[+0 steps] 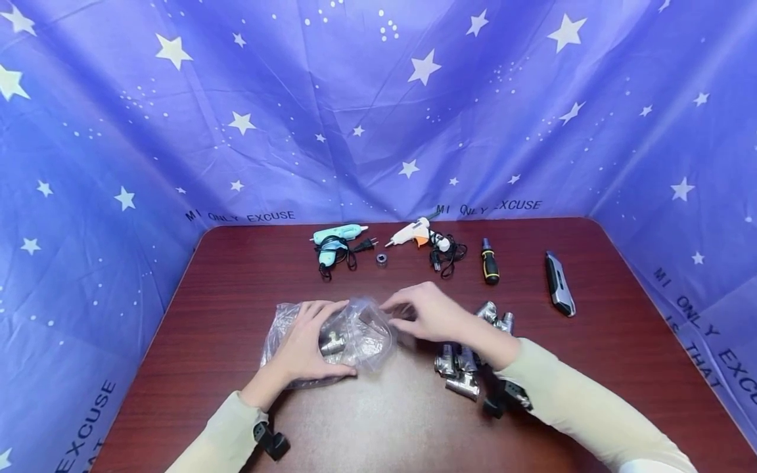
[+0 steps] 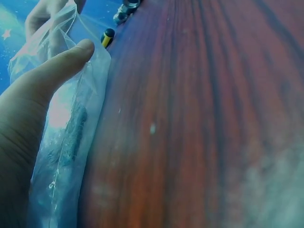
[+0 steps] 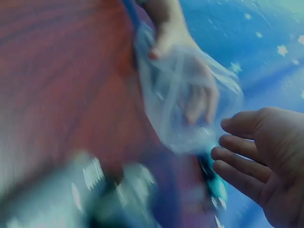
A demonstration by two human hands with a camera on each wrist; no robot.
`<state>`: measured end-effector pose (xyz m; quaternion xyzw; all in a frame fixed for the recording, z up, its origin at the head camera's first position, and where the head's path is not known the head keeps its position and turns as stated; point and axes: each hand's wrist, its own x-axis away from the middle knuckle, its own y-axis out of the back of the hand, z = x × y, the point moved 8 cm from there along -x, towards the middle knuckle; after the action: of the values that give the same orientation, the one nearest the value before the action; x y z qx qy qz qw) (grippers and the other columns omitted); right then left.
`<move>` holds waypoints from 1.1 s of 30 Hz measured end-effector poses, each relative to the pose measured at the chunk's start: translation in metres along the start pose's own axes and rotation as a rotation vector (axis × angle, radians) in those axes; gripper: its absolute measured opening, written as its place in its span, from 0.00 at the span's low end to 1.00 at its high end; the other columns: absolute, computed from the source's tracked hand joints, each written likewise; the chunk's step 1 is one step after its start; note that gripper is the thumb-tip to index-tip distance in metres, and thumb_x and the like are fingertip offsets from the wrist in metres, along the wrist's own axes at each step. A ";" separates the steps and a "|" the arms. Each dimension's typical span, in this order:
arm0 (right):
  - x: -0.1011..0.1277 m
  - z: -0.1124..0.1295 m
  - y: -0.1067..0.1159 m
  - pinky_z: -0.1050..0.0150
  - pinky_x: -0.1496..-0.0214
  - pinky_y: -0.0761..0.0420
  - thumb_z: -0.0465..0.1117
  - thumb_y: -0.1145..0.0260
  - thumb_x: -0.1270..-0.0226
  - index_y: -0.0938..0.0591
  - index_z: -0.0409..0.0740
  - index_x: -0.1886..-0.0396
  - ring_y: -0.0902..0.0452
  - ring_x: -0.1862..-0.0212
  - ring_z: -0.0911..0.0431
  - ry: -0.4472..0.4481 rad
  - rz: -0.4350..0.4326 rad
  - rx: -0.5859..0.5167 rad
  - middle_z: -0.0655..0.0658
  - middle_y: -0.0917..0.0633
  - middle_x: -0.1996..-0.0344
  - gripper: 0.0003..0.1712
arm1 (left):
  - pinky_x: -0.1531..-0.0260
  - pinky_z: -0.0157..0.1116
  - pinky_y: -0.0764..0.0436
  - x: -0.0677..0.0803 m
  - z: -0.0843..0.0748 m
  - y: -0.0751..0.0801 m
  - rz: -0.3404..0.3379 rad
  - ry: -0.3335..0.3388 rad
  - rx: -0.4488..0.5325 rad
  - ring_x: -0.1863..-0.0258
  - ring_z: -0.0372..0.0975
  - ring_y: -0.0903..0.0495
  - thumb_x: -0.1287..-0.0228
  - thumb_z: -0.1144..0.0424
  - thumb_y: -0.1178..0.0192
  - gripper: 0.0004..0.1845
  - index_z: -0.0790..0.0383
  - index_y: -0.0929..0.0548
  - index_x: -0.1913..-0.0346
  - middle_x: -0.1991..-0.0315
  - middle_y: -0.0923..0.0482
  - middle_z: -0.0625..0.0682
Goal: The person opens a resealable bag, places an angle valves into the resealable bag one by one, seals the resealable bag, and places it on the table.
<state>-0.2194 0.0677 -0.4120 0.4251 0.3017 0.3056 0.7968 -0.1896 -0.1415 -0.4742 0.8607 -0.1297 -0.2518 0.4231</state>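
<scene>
A clear plastic bag [image 1: 331, 338] lies crumpled on the dark red desk [image 1: 378, 420], near its middle, with one metal pipe fitting [image 1: 332, 344] showing through the film. The left hand [image 1: 307, 341] lies over the bag's near left part, fingers spread and bent over the plastic and thumb along its lower edge, so its grip is on the bag itself; the left wrist view shows the thumb [image 2: 61, 66] pressed against the film [image 2: 71, 137]. The right hand [image 1: 428, 314] is at the bag's right end, its fingertips at the bag's mouth; in the right wrist view its fingers [image 3: 247, 152] are loosely straight and just beside the bag [image 3: 185, 104], apart from the plastic, so its grip is wide and holds nothing. Under and just behind the right forearm lies a pile of loose metal fittings [image 1: 467, 358], beside the bag on its right. Along the far edge of the desk lie a teal glue gun [image 1: 334, 240], a small bearing [image 1: 382, 259], a white glue gun [image 1: 420, 235], a stubby screwdriver [image 1: 489, 261] and a utility knife [image 1: 558, 282].
</scene>
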 end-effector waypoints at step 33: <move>0.126 -0.101 0.067 0.62 0.55 0.16 0.37 0.22 0.37 0.10 0.51 0.47 0.18 0.57 0.65 -0.143 0.122 0.108 0.55 0.10 0.53 0.18 | 0.39 0.53 0.20 0.002 -0.004 0.003 0.056 -0.012 0.007 0.36 0.41 0.28 0.70 0.28 0.16 0.68 0.44 0.32 0.19 0.32 0.24 0.46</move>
<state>-0.2298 0.2413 -0.4279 0.5056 0.2338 0.3060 0.7721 -0.1859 -0.1414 -0.4698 0.8567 -0.1574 -0.2444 0.4262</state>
